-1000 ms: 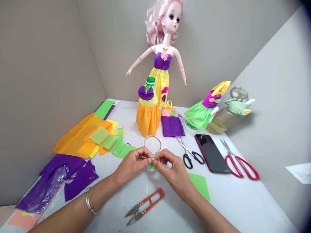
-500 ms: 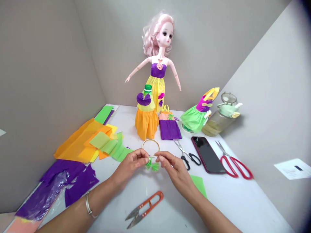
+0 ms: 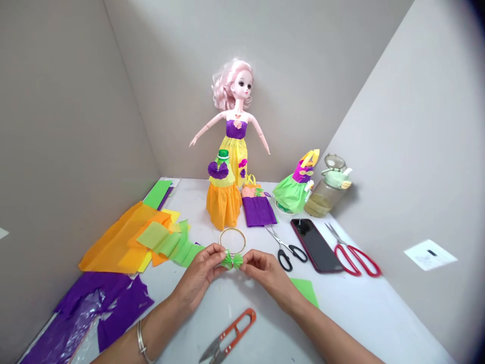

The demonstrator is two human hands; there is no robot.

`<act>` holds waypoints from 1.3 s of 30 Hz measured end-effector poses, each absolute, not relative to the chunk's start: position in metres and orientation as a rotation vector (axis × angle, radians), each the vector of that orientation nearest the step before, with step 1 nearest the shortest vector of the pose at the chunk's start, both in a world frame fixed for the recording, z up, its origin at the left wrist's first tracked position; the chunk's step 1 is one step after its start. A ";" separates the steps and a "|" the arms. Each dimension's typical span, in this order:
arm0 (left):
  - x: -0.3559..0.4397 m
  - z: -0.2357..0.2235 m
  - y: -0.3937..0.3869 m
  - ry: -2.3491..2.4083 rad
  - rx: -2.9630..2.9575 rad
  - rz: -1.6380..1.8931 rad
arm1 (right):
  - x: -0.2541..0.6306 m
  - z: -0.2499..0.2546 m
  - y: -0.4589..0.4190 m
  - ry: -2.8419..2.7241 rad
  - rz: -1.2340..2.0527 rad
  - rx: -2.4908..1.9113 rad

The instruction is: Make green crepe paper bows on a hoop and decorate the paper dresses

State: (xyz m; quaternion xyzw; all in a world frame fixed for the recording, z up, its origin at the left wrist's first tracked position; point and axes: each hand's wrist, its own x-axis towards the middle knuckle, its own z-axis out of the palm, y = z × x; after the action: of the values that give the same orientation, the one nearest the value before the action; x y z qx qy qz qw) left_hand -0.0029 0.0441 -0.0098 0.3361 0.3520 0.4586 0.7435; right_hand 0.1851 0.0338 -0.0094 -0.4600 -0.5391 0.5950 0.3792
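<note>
- The left hand and the right hand were bare, with slim fingers; the nails were too small to make out clearly.
- The left forearm entered from the near left, bare as far as the frame showed.
- The right forearm entered from the near right, also bare as far as the frame showed.
- A thin, silver-coloured metal bangle sat loosely around the left wrist, and it was the only worn item visible.
- The right wrist was bare.

Paper bow bright green, perhaps two shades; doll's dress purple bodice, yellow skirt; snips orange-handled.
</note>
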 end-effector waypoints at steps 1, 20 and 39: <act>-0.003 -0.011 0.045 0.763 0.745 0.982 | 0.186 -0.009 0.034 -1.341 1.540 -1.169; -0.013 -0.020 0.053 0.796 1.193 0.678 | 0.188 -0.003 0.037 -1.095 1.980 -1.051; -0.021 -0.010 0.058 1.252 1.464 1.093 | 0.196 -0.018 0.050 -2.365 0.328 -1.286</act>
State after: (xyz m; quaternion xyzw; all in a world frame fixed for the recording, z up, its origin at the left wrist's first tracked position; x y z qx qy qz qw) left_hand -0.0208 0.0580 -0.0099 0.5912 0.5057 0.4413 0.4472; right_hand 0.1960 0.0505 -0.0179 -0.4632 -0.8520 0.1181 0.2134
